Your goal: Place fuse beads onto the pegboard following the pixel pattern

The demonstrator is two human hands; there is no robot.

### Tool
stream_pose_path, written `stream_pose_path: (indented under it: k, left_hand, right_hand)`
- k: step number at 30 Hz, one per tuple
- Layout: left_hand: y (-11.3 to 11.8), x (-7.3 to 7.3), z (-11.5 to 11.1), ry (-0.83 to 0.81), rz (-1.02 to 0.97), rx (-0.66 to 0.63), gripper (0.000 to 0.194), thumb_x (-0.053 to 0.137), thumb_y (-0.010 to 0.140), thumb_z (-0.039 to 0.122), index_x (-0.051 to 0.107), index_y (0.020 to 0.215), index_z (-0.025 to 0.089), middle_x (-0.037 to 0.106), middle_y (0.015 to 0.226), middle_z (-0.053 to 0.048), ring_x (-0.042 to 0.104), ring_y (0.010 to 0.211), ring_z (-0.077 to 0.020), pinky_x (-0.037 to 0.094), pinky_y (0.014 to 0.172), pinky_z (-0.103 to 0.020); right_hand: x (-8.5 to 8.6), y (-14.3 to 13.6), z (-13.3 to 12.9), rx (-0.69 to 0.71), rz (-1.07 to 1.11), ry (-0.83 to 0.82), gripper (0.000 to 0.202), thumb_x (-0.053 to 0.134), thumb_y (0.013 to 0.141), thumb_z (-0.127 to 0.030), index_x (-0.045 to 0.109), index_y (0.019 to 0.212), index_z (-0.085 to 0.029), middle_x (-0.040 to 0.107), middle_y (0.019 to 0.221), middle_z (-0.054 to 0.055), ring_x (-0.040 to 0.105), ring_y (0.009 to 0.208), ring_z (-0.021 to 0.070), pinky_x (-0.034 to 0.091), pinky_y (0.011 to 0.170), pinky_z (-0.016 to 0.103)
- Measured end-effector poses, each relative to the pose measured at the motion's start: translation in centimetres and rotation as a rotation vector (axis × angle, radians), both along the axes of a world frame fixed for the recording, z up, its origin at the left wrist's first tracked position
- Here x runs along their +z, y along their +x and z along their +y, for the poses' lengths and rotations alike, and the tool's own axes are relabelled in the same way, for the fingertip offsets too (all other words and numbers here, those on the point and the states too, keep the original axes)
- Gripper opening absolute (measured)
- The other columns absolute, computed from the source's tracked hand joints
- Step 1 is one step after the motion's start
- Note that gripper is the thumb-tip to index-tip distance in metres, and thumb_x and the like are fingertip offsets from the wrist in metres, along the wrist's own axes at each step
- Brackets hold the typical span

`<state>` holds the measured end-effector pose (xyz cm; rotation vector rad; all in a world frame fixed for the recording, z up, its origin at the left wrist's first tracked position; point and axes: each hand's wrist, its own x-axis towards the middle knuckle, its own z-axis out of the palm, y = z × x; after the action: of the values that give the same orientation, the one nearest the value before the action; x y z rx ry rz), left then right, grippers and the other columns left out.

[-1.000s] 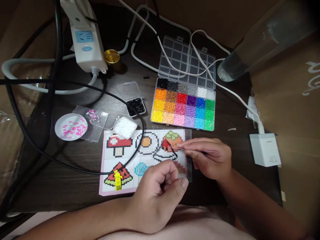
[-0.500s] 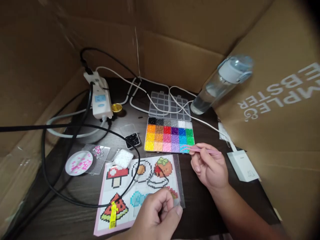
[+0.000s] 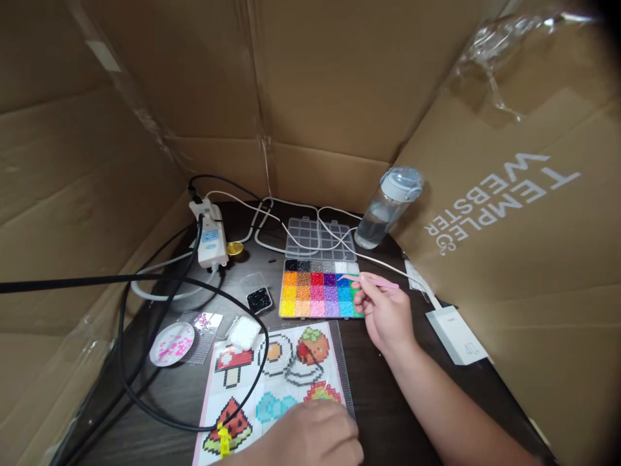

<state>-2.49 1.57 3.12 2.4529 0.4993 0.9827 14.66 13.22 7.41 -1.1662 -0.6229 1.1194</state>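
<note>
My right hand grips pink tweezers. The tweezers' tips point left, over the purple and blue cells of a divided bead box filled with small beads sorted by colour. My left hand is curled closed, palm down, over the lower part of a pattern sheet; whatever its fingers hold is hidden. Pixel pictures of a mushroom, an egg, a watermelon slice and others cover the sheet. A clear pegboard shows along its right edge.
A black cable loops over the sheet's left side. Left stand a white dish of pink beads, a box of black beads and a box of white beads. A water bottle, power strip and white adapter surround these. Cardboard encloses the table.
The camera view has tilted up. My right hand has shifted the tweezers over the box, from its lower right corner to the purple and blue cells. My left hand has turned palm down.
</note>
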Motion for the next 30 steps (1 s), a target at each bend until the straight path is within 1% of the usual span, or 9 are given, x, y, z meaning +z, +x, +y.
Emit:
stream_pose_path:
  k: [1, 3, 5, 7, 10, 17, 23, 26, 30]
  left_hand:
    - [0.2, -0.5, 0.1, 0.026, 0.002, -0.009, 0.026, 0.040, 0.104, 0.029, 0.062, 0.100, 0.017, 0.077, 0.088, -0.005, 0.072, 0.082, -0.0133, 0.055, 0.083, -0.021]
    - [0.6, -1.5, 0.0, 0.068, 0.023, -0.057, 0.027, 0.038, 0.106, 0.028, 0.060, 0.117, 0.017, 0.078, 0.106, -0.003, 0.071, 0.098, -0.0086, 0.048, 0.100, -0.016]
    - [0.7, -2.3, -0.3, 0.085, 0.054, -0.070, 0.030, 0.038, 0.106, 0.026, 0.057, 0.128, 0.017, 0.075, 0.118, 0.000, 0.068, 0.107, -0.0055, 0.039, 0.108, -0.014]
    - [0.8, -2.9, -0.7, 0.084, 0.082, -0.053, 0.031, 0.039, 0.106, 0.027, 0.056, 0.130, 0.016, 0.074, 0.121, 0.000, 0.068, 0.109, -0.0055, 0.037, 0.111, -0.016]
    - [0.8, -4.0, -1.2, 0.066, 0.102, -0.036, 0.032, 0.041, 0.105, 0.028, 0.057, 0.129, 0.014, 0.075, 0.119, -0.002, 0.071, 0.104, -0.0083, 0.040, 0.111, -0.019]
    - [1.5, -6.1, -1.4, 0.050, 0.069, -0.100, 0.026, 0.049, 0.103, 0.022, 0.060, 0.124, 0.012, 0.076, 0.116, -0.003, 0.070, 0.103, -0.0107, 0.042, 0.105, -0.020]
    - [2.2, -6.1, -1.2, -0.004, 0.013, -0.091, 0.022, 0.051, 0.102, 0.025, 0.062, 0.115, 0.011, 0.078, 0.102, -0.004, 0.072, 0.091, -0.0131, 0.050, 0.088, -0.020]
    - [2.2, -5.9, -1.1, -0.051, -0.005, -0.097, 0.024, 0.048, 0.103, 0.028, 0.062, 0.114, 0.012, 0.078, 0.100, -0.005, 0.072, 0.090, -0.0134, 0.051, 0.090, -0.021]
    - [2.2, -5.5, -1.1, -0.151, 0.005, -0.115, 0.023, 0.050, 0.102, 0.031, 0.062, 0.115, 0.017, 0.078, 0.106, -0.003, 0.072, 0.096, -0.0117, 0.050, 0.095, -0.018]
  right_hand:
    - [-0.4, -0.4, 0.1, -0.014, -0.016, 0.012, 0.032, 0.085, 0.067, -0.038, 0.073, 0.084, -0.012, 0.070, 0.067, 0.003, 0.056, 0.047, 0.0087, 0.044, 0.038, 0.020]
    - [-1.0, -1.1, 0.3, -0.021, -0.068, 0.029, 0.030, 0.083, 0.070, -0.037, 0.074, 0.086, -0.012, 0.068, 0.063, 0.002, 0.057, 0.047, 0.0096, 0.048, 0.041, 0.022]
    - [-1.5, -1.6, 0.3, -0.013, -0.168, 0.070, 0.027, 0.082, 0.073, -0.035, 0.075, 0.087, -0.013, 0.069, 0.066, 0.003, 0.060, 0.050, 0.0108, 0.054, 0.046, 0.025]
    - [-1.8, -2.0, 0.1, 0.004, -0.285, 0.125, 0.023, 0.079, 0.076, -0.035, 0.076, 0.085, -0.014, 0.071, 0.077, 0.005, 0.063, 0.054, 0.0118, 0.059, 0.050, 0.027]
    - [-2.3, -2.5, 0.0, 0.020, -0.388, 0.167, 0.018, 0.076, 0.079, -0.033, 0.076, 0.084, -0.015, 0.073, 0.085, 0.008, 0.066, 0.055, 0.0123, 0.062, 0.051, 0.028]
    - [-2.7, -3.6, 0.5, 0.037, -0.432, 0.126, 0.016, 0.076, 0.080, -0.028, 0.078, 0.089, -0.015, 0.072, 0.065, 0.003, 0.066, 0.049, 0.0136, 0.060, 0.047, 0.027]
    - [-1.3, -3.0, 1.3, 0.110, -0.497, 0.063, 0.017, 0.077, 0.078, -0.027, 0.080, 0.090, -0.014, 0.071, 0.058, 0.002, 0.063, 0.045, 0.0120, 0.058, 0.044, 0.024]
    - [-1.2, -2.8, 1.6, 0.127, -0.541, 0.110, 0.016, 0.077, 0.079, -0.026, 0.080, 0.091, -0.016, 0.072, 0.063, 0.002, 0.063, 0.045, 0.0117, 0.057, 0.042, 0.024]
    - [-2.0, -2.6, 1.2, 0.054, -0.558, 0.188, 0.014, 0.076, 0.081, -0.025, 0.080, 0.092, -0.019, 0.077, 0.082, 0.006, 0.063, 0.048, 0.0103, 0.056, 0.042, 0.024]
